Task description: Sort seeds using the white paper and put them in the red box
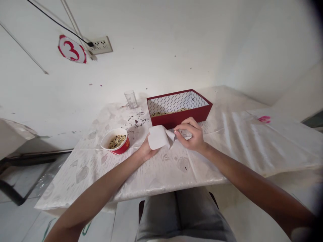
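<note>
A white sheet of paper [157, 137] with rounded corners is gripped in my left hand [148, 149], whose fingers are mostly hidden behind it. The sheet's right side bends into a raised fold. At that fold, the thumb and forefinger of my right hand [192, 135] are pinched together on the paper's edge. Just beyond both hands stands a dark red open box [176, 117] with a patterned white lining and light and dark beads or grains on its floor. Left of my left hand is a red and white paper bowl [122, 147] containing similar mixed beads or grains.
A clear glass [131, 99] stands near the wall behind the bowl. Small dark bits [137, 121] are scattered between glass and box. A pale patterned cloth [161, 178] covers the table. On the wall are a socket [101, 45] with a plugged-in cable and a number 3 sign [72, 49].
</note>
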Demonstrator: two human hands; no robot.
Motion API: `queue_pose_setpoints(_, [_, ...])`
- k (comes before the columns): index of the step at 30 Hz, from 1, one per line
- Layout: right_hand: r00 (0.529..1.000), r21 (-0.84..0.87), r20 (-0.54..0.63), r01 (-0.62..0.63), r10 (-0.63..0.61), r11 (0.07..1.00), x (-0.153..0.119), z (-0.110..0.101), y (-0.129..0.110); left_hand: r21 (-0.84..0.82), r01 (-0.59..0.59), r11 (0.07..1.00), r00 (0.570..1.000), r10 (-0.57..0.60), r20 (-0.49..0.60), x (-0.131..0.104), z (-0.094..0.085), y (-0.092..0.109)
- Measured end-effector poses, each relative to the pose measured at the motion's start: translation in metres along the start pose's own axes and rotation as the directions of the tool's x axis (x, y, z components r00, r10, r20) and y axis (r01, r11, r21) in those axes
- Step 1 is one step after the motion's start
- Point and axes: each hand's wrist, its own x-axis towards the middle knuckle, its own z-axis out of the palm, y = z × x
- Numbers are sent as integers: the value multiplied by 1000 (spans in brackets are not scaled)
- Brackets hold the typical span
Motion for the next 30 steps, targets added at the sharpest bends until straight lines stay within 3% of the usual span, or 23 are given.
queue_pose_setpoints(6, [999,-10,-23,34,-34,999,-1,0,-2,55,7,998,1000,-7,11,3,-8,-7])
queue_pose_setpoints(11, [998,-24,26,55,-54,998,-2,1,-2,87,14,996,998,-18,55,4,-9,-11])
queue_pose_setpoints(17, [992,-65,125,17,-8,998,-2,3,0,96,11,995,997,-18,70,3,-7,-13])
queue_pose_setpoints(22, [976,-161,213,-20,54,987,-2,6,2,128,-17,992,1000,18,-8,3,-9,-17])
queue_pose_setpoints(25, [969,-177,235,-29,71,984,-3,8,4,164,16,986,1000,-12,-24,3,-8,-19])
queue_pose_setpoints(30, [958,-152,268,-61,101,987,-6,10,6,221,79,972,995,-89,40,2,-7,-19])
